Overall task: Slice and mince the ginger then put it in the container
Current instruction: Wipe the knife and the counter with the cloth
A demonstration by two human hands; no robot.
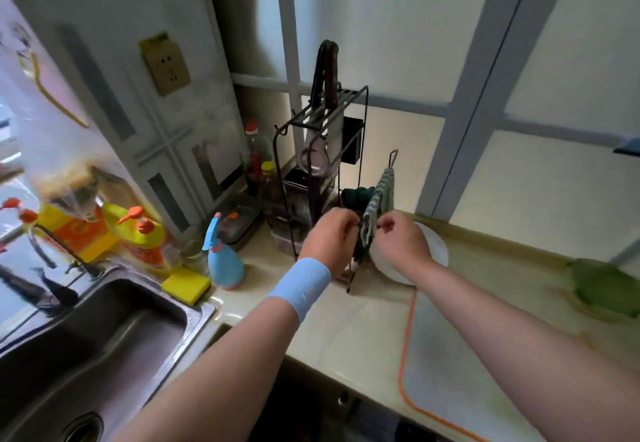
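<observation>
My left hand [330, 237], with a light blue wristband, and my right hand [398, 237] are raised close together at the back of the counter. Both have curled fingers that pinch the lower part of a striped cloth [379, 196] hanging from a small wire stand. A white plate [434, 246] lies right behind my right hand. A translucent cutting mat with an orange edge [450, 355] lies on the counter under my right forearm. Knife handles [327, 71] stick up from a tall black wire rack. I see no ginger. The picture is blurred.
A green lidded container [604, 286] sits at the right on the counter. A steel sink [86, 344] fills the lower left, with a yellow sponge [185, 286], a blue spray bottle [223, 258] and yellow soap bottles [142, 237] along its rim. Sauce bottles [258, 157] stand by the wall.
</observation>
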